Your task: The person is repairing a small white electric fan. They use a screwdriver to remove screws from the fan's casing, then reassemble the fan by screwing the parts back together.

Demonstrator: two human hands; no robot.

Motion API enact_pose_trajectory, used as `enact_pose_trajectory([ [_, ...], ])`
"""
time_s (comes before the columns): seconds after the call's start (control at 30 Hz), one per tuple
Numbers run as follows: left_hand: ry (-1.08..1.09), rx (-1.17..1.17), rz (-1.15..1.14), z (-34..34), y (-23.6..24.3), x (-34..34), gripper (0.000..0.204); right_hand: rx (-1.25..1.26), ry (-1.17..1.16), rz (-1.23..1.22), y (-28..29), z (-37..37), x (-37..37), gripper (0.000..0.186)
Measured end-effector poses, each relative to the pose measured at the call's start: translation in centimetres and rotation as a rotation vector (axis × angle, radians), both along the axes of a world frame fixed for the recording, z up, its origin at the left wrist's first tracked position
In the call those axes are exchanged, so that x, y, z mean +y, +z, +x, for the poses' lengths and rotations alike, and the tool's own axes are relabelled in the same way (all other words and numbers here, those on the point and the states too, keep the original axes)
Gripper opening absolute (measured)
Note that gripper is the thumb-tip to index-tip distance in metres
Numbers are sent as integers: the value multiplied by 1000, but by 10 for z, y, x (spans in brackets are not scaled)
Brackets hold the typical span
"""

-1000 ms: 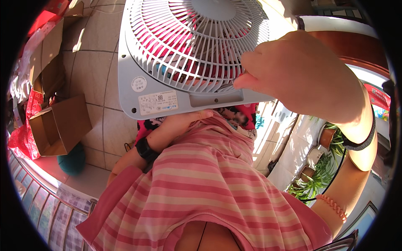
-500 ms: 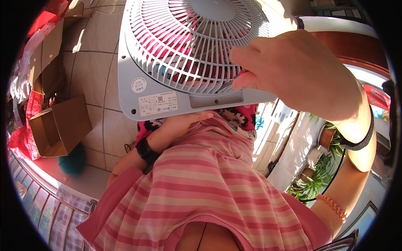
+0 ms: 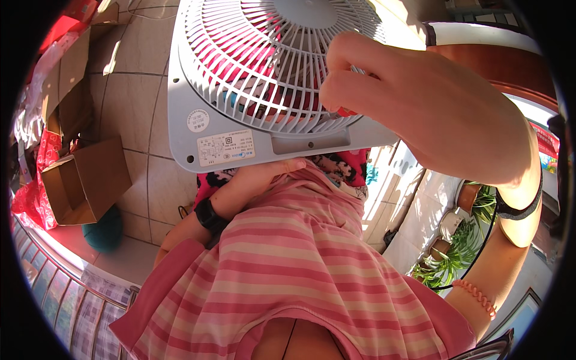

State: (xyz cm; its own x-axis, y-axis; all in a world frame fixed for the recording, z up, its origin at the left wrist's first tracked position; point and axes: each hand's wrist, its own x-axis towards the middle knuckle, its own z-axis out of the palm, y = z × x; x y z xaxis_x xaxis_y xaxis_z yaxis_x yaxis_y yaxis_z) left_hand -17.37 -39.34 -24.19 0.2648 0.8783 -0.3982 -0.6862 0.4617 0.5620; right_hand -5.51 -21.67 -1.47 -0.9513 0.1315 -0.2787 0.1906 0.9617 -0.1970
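The fan is pale grey, its top cut off; left hand props it from beneath, grip hidden; right hand fingers pinch its grille.

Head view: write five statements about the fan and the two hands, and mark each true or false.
1. The right hand has its fingers at the grille of the white fan. True.
2. The left hand is under the fan's lower edge. True.
3. The open cardboard box stands on top of the fan. False: it lies on the tiled floor to the left of the fan.
4. The left wrist is bare. False: it wears a black wristband.
5. Potted green plants stand to the lower right. True.
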Motion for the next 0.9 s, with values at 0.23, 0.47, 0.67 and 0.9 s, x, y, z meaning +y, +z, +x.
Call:
enact_pose_trajectory([
  [0.23,17,106,37,0,-4,0,46,-228,19,57,7,-6,4,20],
  [0.47,49,63,-44,2,-4,-1,50,-137,-31,42,6,-10,-5,18],
  [0.67,102,149,119,3,-3,-1,45,-307,85,106,6,-9,0,19],
  [0.9,40,224,107,2,-5,-3,29,-347,33,126,17,-20,-8,22],
])
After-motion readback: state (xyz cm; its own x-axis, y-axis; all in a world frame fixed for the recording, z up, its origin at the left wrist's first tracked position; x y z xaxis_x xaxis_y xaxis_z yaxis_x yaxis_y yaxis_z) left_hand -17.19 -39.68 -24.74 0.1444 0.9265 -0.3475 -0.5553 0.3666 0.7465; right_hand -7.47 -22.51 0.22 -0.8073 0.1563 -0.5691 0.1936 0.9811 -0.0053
